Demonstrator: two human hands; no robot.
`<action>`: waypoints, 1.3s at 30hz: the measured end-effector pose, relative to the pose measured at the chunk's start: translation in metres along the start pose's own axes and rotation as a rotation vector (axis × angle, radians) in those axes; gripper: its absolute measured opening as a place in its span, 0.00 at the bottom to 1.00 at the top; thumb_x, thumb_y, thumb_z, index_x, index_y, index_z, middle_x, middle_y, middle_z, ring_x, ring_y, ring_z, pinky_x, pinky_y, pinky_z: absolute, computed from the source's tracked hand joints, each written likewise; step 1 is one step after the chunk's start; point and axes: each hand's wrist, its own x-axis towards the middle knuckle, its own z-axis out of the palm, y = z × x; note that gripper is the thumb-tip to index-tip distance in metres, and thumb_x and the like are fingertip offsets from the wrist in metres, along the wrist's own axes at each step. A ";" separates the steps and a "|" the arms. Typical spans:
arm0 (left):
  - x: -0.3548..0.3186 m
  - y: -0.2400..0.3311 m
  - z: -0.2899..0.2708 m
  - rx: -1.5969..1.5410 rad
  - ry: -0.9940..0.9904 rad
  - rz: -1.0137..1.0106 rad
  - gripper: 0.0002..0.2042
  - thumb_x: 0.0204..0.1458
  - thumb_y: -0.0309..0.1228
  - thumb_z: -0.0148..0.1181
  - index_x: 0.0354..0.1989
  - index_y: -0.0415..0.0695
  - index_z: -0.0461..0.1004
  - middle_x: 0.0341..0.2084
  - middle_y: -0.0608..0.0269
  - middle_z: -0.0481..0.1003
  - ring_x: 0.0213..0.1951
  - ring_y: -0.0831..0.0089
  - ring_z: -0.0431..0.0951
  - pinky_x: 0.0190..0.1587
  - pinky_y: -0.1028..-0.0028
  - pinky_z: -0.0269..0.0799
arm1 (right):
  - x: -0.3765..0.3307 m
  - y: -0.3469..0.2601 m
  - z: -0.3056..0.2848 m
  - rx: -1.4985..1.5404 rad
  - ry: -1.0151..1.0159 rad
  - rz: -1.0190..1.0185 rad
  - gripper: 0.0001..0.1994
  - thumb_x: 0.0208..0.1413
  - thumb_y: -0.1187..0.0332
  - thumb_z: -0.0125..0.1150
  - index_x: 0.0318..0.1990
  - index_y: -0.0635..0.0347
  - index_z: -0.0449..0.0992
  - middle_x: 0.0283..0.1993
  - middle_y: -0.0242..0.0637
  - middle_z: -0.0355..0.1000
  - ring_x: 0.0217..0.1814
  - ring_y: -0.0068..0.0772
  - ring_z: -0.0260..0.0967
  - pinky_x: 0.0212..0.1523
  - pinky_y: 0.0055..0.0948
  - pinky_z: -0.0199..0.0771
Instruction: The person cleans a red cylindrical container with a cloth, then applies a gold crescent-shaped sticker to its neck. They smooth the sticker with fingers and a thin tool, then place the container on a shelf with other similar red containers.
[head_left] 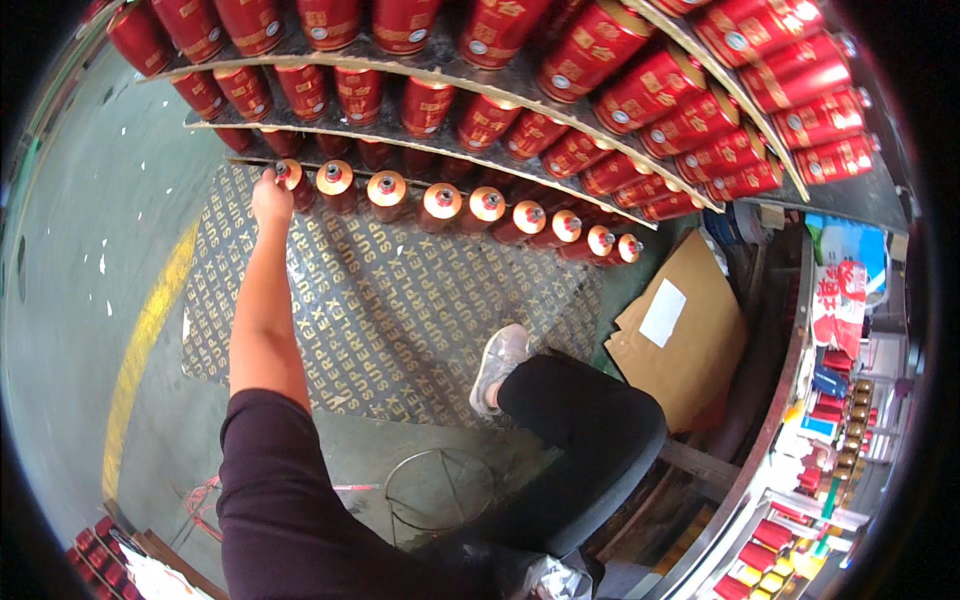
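Note:
My left hand (271, 200) reaches far forward at the end of my outstretched arm. Its fingers close round the neck of a red bottle (291, 180) with a gold shoulder, the leftmost in a row. Beside it to the right, several matching bottles (387, 190) stand upright along the front of the lowest layer. My right hand does not show.
Boards (440, 148) separate stacked layers of red bottles (428, 104) above the row. A printed sheet (400, 300) lies on the floor beneath my foot. Flattened cardboard (690, 350) leans at the right, beside a bench edge. A round wire stand (440, 452) is near my leg.

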 end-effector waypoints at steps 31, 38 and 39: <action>-0.981 0.708 -0.356 -1.206 -1.351 1.611 0.19 0.52 0.38 0.70 0.28 0.38 0.67 0.27 0.57 0.80 0.30 0.71 0.82 0.37 0.69 0.76 | -0.300 0.257 0.194 2.641 0.880 -0.398 0.24 0.60 0.56 0.60 0.52 0.71 0.74 0.42 0.40 0.77 0.42 0.27 0.75 0.45 0.24 0.74; -1.195 0.863 -0.339 -1.091 -1.058 1.311 0.39 0.44 0.50 0.72 0.55 0.32 0.63 0.57 0.26 0.64 0.57 0.33 0.68 0.60 0.52 0.67 | -0.302 0.280 0.250 2.703 1.316 -0.034 0.23 0.54 0.61 0.62 0.48 0.78 0.73 0.40 0.50 0.76 0.39 0.39 0.77 0.43 0.36 0.78; -1.214 0.878 -0.331 -1.095 -1.101 1.239 0.43 0.42 0.52 0.73 0.58 0.31 0.62 0.60 0.25 0.60 0.60 0.34 0.67 0.62 0.52 0.66 | -0.299 0.282 0.258 2.711 1.367 0.023 0.23 0.54 0.61 0.62 0.47 0.77 0.73 0.40 0.50 0.76 0.38 0.39 0.77 0.42 0.36 0.78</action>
